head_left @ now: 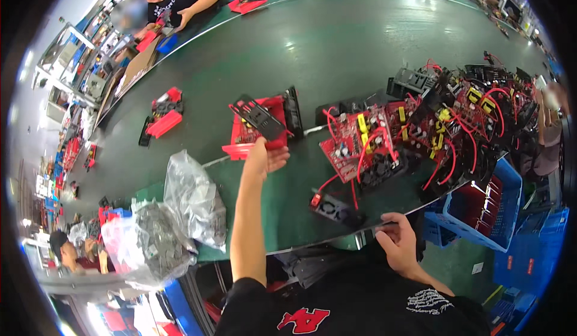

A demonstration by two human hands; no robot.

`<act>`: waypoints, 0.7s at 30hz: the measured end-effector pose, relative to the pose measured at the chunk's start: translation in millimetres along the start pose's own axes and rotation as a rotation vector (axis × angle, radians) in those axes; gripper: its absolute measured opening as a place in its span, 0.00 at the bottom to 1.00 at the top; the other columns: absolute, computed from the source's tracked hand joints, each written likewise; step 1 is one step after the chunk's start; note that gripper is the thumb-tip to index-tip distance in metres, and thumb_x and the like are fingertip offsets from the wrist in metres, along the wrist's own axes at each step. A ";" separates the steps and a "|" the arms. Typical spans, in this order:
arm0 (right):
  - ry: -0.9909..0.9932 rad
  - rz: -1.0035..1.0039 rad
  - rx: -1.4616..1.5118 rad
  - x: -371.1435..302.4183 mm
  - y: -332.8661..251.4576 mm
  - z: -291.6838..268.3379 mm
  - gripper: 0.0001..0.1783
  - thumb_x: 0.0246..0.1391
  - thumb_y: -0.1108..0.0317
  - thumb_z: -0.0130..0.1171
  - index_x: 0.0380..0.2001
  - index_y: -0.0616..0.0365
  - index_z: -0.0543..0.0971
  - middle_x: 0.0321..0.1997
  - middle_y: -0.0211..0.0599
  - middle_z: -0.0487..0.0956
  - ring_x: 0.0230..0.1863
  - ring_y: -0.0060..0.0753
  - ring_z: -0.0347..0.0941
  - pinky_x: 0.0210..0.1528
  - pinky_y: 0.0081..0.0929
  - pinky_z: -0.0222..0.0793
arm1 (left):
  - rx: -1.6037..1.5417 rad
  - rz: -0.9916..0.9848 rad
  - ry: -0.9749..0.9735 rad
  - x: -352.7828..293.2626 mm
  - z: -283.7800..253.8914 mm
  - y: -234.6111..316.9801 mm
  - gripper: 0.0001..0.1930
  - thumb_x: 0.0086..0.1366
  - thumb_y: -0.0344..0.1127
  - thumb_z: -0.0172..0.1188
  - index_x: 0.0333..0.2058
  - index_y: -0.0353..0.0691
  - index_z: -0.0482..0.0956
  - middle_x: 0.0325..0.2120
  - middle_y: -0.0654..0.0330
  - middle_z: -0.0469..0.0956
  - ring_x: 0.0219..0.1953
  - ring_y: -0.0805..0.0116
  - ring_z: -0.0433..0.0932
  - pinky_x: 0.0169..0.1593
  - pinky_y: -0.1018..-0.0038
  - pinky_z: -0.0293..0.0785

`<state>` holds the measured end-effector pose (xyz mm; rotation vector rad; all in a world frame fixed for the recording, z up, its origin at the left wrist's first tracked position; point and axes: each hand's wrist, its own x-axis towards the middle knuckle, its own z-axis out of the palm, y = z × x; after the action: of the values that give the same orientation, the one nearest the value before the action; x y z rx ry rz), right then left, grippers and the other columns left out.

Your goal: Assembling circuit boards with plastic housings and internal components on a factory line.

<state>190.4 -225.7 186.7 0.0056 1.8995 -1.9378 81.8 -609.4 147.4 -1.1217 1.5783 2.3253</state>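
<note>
My left hand (267,157) reaches out over the table to a red housing (239,150) with a circuit board inside. Its fingers are stretched out and apart, right at the housing's near edge; I cannot tell if they touch it. A slotted black panel (259,117) lies tilted across that housing, and another black panel (293,112) stands at its right side. Close to the table's front edge, my right hand (398,241) hovers with loosely bent fingers, thumb apart, and nothing visible in it. Just beyond it lies a black fan panel (336,208) with a red wire.
Red circuit boards (360,141) with black housings and red wires pile up on the right. Clear plastic bags (195,198) of parts sit at the left. Another red-and-black unit (163,117) lies further left. Blue crates (511,198) stand below the right edge. A co-worker (183,3) handles parts across the table.
</note>
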 end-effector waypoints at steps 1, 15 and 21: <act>0.068 -0.013 0.016 0.7 3.1 -7.8 0.21 0.52 0.79 0.57 0.51 0.61 0.68 0.41 0.34 0.75 0.43 0.21 0.72 0.46 0.18 0.68 | 0.000 -0.020 -0.022 26.9 7.1 18.2 0.26 0.68 0.50 0.36 0.44 0.32 0.74 0.34 0.50 0.82 0.35 0.59 0.83 0.35 0.68 0.81; 0.513 -0.105 -0.025 -4.9 11.3 -50.9 0.17 0.52 0.77 0.57 0.47 0.62 0.71 0.39 0.29 0.72 0.38 0.16 0.68 0.42 0.16 0.64 | 0.938 0.493 -0.002 108.2 30.6 136.5 0.20 0.69 0.48 0.48 0.49 0.41 0.76 0.39 0.60 0.81 0.35 0.73 0.78 0.36 0.76 0.73; 0.449 -0.076 -0.008 -23.5 32.0 -81.2 0.16 0.54 0.76 0.58 0.46 0.60 0.72 0.34 0.26 0.72 0.36 0.15 0.67 0.40 0.15 0.64 | 1.114 0.707 0.045 -110.1 42.0 -4.6 0.29 0.57 0.48 0.65 0.53 0.38 0.71 0.45 0.53 0.77 0.44 0.61 0.77 0.47 0.66 0.73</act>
<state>198.0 -140.4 157.8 0.4040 2.2107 -2.1129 141.9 -539.2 220.8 -0.3423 2.9738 1.1106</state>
